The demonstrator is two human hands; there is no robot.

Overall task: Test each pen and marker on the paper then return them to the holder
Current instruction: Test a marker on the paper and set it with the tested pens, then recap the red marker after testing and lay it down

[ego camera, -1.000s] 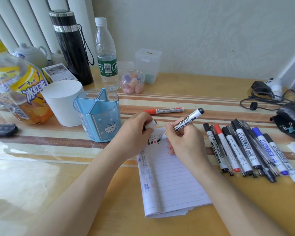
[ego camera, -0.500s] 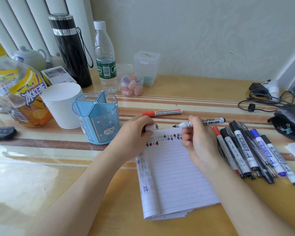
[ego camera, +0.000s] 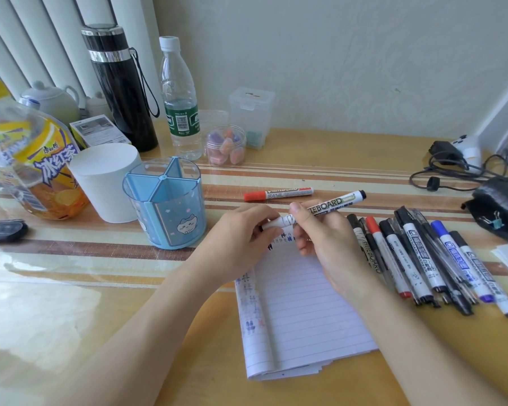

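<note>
Head cam view, looking down at the desk: both hands meet over the top of the lined paper (ego camera: 302, 303). The right hand (ego camera: 332, 241) is closed around a black whiteboard marker (ego camera: 332, 204), barrel pinched between thumb and fingers, black end pointing up and to the right. The left hand (ego camera: 244, 230) is curled with its fingertips on the white cap (ego camera: 272, 223) at the marker's writing end, so my guess is it's the capping step. Can't tell if the cap is fully seated.

What could go wrong, imo: if the cap goes on crooked or only halfway, the tip dries out or inks the fingers. The hands are right over the scribbles at the top of the page, so a bare tip dipping could smear them. The right wrist is also just beside the row of untested pens (ego camera: 423, 259) lying on the desk; a careless sweep toward the holder could roll them around and mix tested with untested. The red marker (ego camera: 278, 194) lies alone past the paper, not in the holder.

Containers: the blue divided pen holder (ego camera: 166, 203) stands left of the hands and looks empty in every compartment I can see. The small clear jar (ego camera: 225, 148) behind it has pastel bits in it. The water bottle (ego camera: 180, 112) has some water at the bottom, the big iced tea bottle (ego camera: 27, 159) is partly full.
</note>
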